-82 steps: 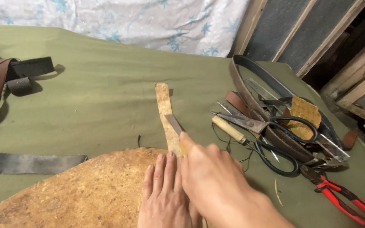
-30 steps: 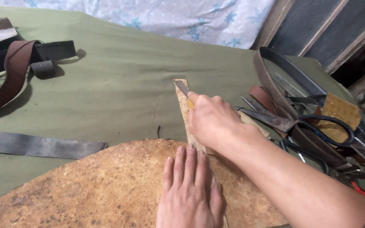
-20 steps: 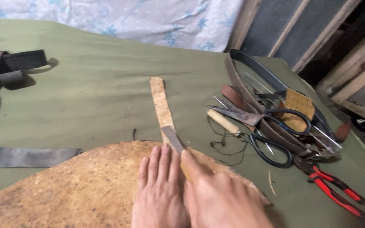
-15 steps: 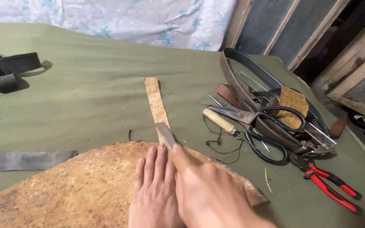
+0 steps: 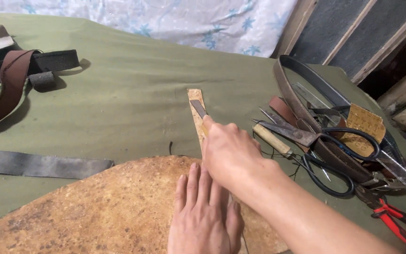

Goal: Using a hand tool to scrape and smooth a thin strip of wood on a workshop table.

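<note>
The right hand [image 5: 231, 153] is clenched on a flat blade [image 5: 198, 108], now farther up the tan strip [image 5: 197, 115] at frame centre than half a second ago. The left hand [image 5: 205, 216] lies flat, fingers together, on the mottled brown hide [image 5: 95, 207] below.

1. The leather hide [image 5: 95, 207] is tan, mottled, with a rough, matt, grainy face.
2. Beyond the hide, the narrow leather strip [image 5: 196, 113] shows the same rough tan surface.
3. The knife blade [image 5: 198, 108] on the strip is dull grey metal.
4. Under the hide, the table cloth [image 5: 128, 94] is matt olive woven fabric.
5. Right of the hide, the scissors [image 5: 325, 150] have dark metal blades and glossy black handles.
6. Left of the hide, the grey strap [image 5: 38, 164] looks smooth and matt.
</note>
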